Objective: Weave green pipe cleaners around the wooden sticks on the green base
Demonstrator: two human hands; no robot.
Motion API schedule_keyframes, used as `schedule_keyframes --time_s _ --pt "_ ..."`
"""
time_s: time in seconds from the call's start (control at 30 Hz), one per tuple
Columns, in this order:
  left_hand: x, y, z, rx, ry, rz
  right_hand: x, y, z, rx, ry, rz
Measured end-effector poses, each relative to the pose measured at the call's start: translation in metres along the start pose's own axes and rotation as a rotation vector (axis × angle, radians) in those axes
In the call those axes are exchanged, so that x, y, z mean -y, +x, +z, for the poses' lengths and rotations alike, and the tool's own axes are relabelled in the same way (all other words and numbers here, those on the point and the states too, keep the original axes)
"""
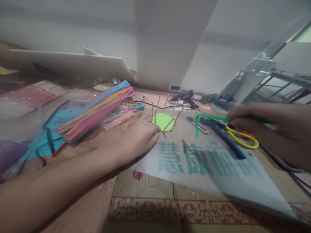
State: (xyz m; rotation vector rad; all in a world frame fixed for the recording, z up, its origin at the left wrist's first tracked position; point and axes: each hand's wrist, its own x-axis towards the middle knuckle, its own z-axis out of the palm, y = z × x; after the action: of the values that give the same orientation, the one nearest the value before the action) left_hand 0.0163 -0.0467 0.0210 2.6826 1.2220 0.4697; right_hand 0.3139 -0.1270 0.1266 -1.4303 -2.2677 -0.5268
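My right hand [269, 129], at the right, pinches one end of a green pipe cleaner [211, 116]. Its free end bends downward above the table. Left of centre, my left hand [143, 139] has its fingers closed at the near left edge of a lime-green disc [162, 121]. Several thin wooden sticks [179, 113] rise from around that disc, some leaning outward. Under the pipe cleaner lie dark blue-handled pliers [225, 139], yellow-handled scissors [243, 139] and a utility knife [198, 124].
A bundle of coloured pipe cleaners [94, 113] lies at the left, beyond my forearm. A blue glue gun [186, 98] and a small digital display [175, 87] sit near the wall. A clear plastic container [243, 87] stands back right. White printed sheet [218, 184] covers part of the table.
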Motion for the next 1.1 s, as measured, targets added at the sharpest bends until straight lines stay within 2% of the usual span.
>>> schedule_keyframes --time_s 0.07,0.13,0.23,0.37,0.5,0.73,0.97,1.1 --pt "0.005 -0.002 -0.011 0.026 0.059 -0.028 -0.003 0.002 0.011 0.118 0.065 -0.039" --pt "0.011 0.000 -0.020 0.047 0.113 -0.059 0.003 0.006 0.029 0.132 0.146 0.006" --pt "0.019 0.006 -0.026 -0.026 0.068 -0.054 0.022 0.011 0.059 0.158 0.346 0.124" --pt "0.023 0.015 -0.014 -0.104 -0.056 0.017 0.043 0.019 0.093 0.281 0.497 0.199" --pt "0.025 0.020 0.001 -0.088 -0.155 0.020 0.051 0.030 0.117 0.275 0.551 0.224" --pt "0.019 0.019 0.004 -0.005 -0.247 -0.013 0.054 0.038 0.126 0.284 0.534 0.184" --pt "0.014 0.017 0.004 0.014 -0.242 -0.044 0.054 0.042 0.125 0.324 0.488 0.187" --pt "0.014 0.017 0.004 0.005 -0.239 -0.026 0.054 0.041 0.129 0.291 0.500 0.166"
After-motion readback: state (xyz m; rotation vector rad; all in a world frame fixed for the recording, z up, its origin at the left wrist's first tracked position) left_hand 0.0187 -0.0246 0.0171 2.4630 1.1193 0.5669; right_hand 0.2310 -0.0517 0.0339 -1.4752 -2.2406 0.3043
